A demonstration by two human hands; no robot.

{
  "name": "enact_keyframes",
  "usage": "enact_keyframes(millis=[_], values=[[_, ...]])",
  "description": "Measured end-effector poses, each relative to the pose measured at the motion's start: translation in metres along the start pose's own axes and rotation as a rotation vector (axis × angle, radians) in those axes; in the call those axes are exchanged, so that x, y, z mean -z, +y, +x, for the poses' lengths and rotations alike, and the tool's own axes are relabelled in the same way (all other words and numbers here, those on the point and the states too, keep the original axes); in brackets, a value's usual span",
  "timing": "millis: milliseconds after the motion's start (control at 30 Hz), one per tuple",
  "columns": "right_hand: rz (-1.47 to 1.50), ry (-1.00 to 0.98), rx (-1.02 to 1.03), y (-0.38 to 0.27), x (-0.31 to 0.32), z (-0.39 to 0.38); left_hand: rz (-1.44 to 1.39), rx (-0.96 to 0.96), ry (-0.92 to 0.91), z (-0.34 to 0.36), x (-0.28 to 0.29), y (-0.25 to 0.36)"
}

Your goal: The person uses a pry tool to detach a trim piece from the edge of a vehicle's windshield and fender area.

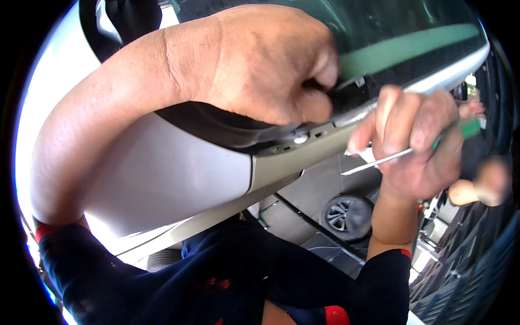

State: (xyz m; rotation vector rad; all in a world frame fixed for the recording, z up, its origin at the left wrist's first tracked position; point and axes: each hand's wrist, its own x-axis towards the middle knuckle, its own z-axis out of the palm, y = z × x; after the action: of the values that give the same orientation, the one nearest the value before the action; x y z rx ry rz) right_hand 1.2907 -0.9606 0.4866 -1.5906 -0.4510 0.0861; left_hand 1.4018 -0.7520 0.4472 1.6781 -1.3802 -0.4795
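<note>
My left hand (pixel 271 65) is closed in a fist above the base of the car's windscreen (pixel 411 49), its arm reaching in from the left. Whatever its curled fingers hold, if anything, is hidden. My right hand (pixel 420 138), slightly blurred, grips a screwdriver (pixel 376 163) with a green handle; its thin metal shaft points left and down, apart from the car. Between the hands runs a beige body edge (pixel 281 161) with small slots and a whitish round piece (pixel 300 138). A silvery-white body panel (pixel 179 162) lies below my left forearm.
On the floor below lies a wheel (pixel 338 216) with a spoked rim, near a long black bar (pixel 319 227). Another person's blurred arm (pixel 463 192) shows at the right. A dark tyre (pixel 162 260) is partly visible beside my clothing.
</note>
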Motion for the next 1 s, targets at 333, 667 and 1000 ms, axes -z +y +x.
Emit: enact_keyframes(millis=[333, 667, 1000], values=[[-1.163, -0.324, -0.190, -0.038, -0.093, -0.031, -0.083, 0.153, -0.109, -0.019, 0.011, 0.011], [-1.232, -0.401, -0.384, -0.039, -0.110, -0.020, -0.026, -0.019, -0.131, -0.023, 0.020, 0.001], [-1.253, -0.390, -0.452, -0.045, -0.114, -0.017, -0.013, 0.083, -0.115, -0.016, 0.006, -0.003]])
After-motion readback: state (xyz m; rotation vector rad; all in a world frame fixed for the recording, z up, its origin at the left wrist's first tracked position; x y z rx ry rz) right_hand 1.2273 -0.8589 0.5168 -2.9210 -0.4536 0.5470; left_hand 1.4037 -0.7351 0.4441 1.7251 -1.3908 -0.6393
